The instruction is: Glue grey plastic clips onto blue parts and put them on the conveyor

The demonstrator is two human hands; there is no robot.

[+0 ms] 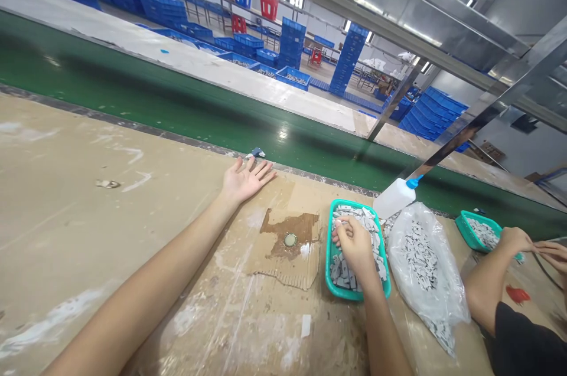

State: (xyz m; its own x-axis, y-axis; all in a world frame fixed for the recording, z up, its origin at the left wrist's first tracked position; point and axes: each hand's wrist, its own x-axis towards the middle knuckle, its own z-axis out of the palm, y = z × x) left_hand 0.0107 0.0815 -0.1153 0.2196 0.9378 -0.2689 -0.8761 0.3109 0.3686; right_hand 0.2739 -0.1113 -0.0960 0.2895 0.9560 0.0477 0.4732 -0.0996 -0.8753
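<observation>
My left hand (246, 181) lies palm up with fingers spread near the far edge of the table, holding nothing. Just beyond its fingertips is a small dark-blue and white scrap (256, 153). Over a teal plastic basket (328, 264) my right hand (355, 241) is closed, thumb and fingers pinched together. Whatever is between those fingertips is too small to make out. Many small grey and white plastic pieces (345, 275) fill the basket. Between my hands, a torn cardboard sheet (283, 264) carries a small round metal-rimmed disc (290, 239).
A white bottle with a blue cap (396, 198) and a clear bag of small pieces (420, 258) are right of the basket. Farther right, a co-worker's hands (516, 240) are beside another teal basket (470, 235). A green conveyor belt (283, 134) runs behind the table.
</observation>
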